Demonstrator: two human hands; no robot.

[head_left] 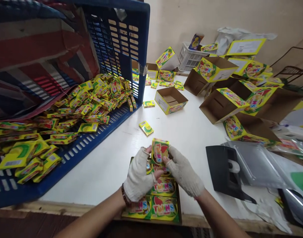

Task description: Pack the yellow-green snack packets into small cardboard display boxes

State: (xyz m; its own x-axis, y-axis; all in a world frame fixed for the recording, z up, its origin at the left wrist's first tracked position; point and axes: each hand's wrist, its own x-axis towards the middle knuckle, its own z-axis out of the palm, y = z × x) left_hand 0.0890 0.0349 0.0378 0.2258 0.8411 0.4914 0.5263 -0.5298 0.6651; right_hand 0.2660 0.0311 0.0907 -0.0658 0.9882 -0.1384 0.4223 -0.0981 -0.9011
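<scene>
A small yellow-green candy pack (160,151) is held upright over the far part of a carton (179,211) at the table's front edge. My right hand (185,170), in a white fingerless glove, grips the pack's right side. My left hand (140,175), gloved alike with a bracelet at the wrist, is at the pack's left, thumb and fingers apart; whether its fingertips touch the pack is unclear. Inside the carton lie several flat packs (164,208) with "TWINS" lettering, partly hidden by my hands.
A blue crate (92,137) tipped on its side spills many packs at left. Loose packs (146,128) and an open carton (171,99) lie beyond my hands. Stacked empty cartons (225,102), a black tape dispenser (224,172) and clear plastic (257,165) are at right.
</scene>
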